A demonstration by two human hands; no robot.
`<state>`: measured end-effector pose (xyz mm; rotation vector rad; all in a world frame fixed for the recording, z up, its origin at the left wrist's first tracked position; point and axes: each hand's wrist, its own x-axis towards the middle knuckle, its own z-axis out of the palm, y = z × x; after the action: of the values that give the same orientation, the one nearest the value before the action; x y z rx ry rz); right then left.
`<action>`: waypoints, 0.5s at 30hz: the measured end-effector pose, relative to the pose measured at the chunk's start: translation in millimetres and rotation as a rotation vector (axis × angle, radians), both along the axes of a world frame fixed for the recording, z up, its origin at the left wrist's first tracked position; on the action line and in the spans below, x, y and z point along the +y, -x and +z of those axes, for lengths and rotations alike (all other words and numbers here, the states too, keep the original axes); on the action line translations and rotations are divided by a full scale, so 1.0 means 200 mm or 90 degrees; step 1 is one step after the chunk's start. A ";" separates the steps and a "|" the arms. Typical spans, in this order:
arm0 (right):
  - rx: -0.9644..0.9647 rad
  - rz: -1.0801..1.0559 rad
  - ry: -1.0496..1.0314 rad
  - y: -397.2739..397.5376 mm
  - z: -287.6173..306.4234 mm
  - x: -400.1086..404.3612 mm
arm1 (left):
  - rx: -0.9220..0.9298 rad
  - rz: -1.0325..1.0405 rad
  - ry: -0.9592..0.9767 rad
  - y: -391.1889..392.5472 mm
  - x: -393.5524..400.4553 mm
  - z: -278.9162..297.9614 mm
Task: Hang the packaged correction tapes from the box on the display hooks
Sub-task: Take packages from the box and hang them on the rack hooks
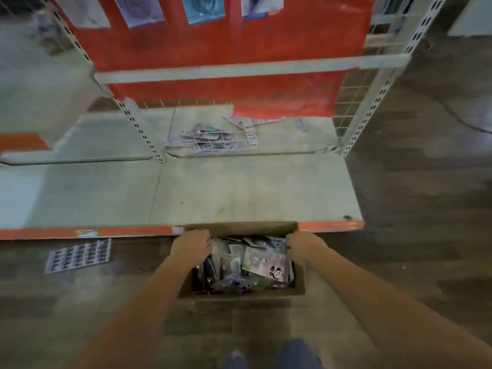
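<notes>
Cardboard box (241, 293) sits on the floor just near of the shelf (239, 193), full of packaged tapes (263, 263) in a loose jumble. I have my left hand (192, 245) curled over the box's left wall and my right hand (303, 245) curled over its right wall, both grasping the rim. Far above, packets (202, 9) hang against the red panel (266, 49). A blister sheet (78, 255) lies on the floor, left.

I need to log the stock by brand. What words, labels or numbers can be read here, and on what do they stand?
None can be read.
Hanging packs on the red back panel: print blurred.
Packs in the cardboard box: a panda picture shows, no legible text.
Label on the orange shelf edge: too blurred.
Sheet on the floor: rows of dark marks, unreadable.
</notes>
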<state>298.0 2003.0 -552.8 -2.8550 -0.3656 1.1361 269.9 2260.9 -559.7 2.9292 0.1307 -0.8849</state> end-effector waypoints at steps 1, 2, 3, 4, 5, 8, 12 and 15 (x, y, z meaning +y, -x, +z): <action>0.010 0.003 0.003 0.01 -0.14 0.01 | 0.005 0.001 0.005 -0.01 0.04 -0.13; 0.021 0.002 0.006 0.01 -0.28 0.03 | 0.008 0.001 0.009 -0.01 0.07 -0.26; 0.033 -0.003 0.006 0.01 -0.41 0.05 | 0.008 -0.002 0.009 -0.02 0.10 -0.38; 0.040 0.000 0.013 0.01 -0.53 0.07 | 0.006 -0.007 0.008 -0.03 0.13 -0.50; 0.051 0.006 0.007 0.01 -0.65 0.09 | 0.005 -0.017 0.003 -0.04 0.15 -0.61; 0.062 0.034 0.015 0.00 -0.98 0.15 | 0.004 -0.074 -0.029 -0.10 0.19 -0.93; 0.005 0.032 0.030 -0.05 -1.38 0.21 | 0.047 -0.112 -0.082 -0.17 0.21 -1.25; -0.018 0.040 0.014 -0.08 -1.48 0.22 | 0.066 -0.129 -0.122 -0.22 0.22 -1.38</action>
<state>314.5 2047.0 -849.6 -2.9015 -0.4512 1.1171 314.4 2305.0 -836.2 3.1159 -0.0818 -1.1122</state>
